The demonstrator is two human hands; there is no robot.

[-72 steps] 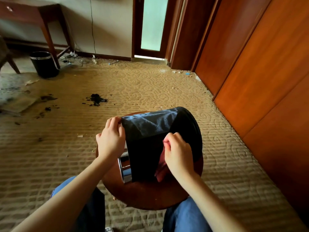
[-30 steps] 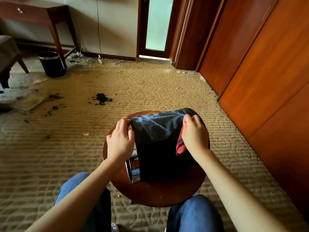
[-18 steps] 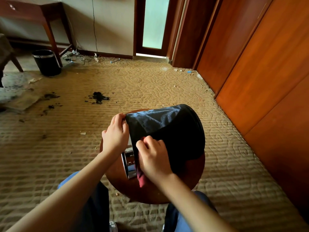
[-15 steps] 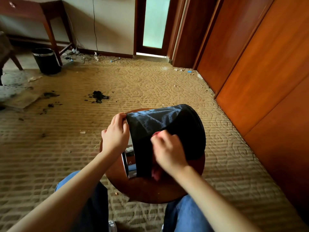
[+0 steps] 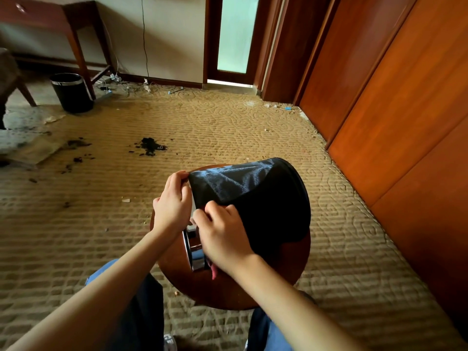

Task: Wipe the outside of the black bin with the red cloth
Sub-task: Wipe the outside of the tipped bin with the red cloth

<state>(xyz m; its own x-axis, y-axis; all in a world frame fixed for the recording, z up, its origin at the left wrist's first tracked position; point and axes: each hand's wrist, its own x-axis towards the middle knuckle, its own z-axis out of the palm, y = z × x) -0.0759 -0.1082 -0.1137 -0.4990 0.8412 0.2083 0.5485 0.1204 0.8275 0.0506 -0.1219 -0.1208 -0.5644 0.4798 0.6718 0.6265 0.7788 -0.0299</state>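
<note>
On the counter (image 5: 228, 292), the left hand (image 5: 173, 206) grips the left edge of the bin (image 5: 266, 198), while the right hand (image 5: 222, 236), fingers (image 5: 217, 211) curled, clutches the cloth (image 5: 214, 272) against it.

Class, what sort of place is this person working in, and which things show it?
Likely a hotel room or bedroom: patterned carpet, tall wooden wardrobe doors, and a desk with a waste bin beside it.

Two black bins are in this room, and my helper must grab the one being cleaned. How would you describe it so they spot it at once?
Find the round wooden stool in the foreground. The black bin lies tipped on it, the left hand holding it and the right hand pressing a red cloth to it. The other bin stands upright on the floor by the desk.
</note>
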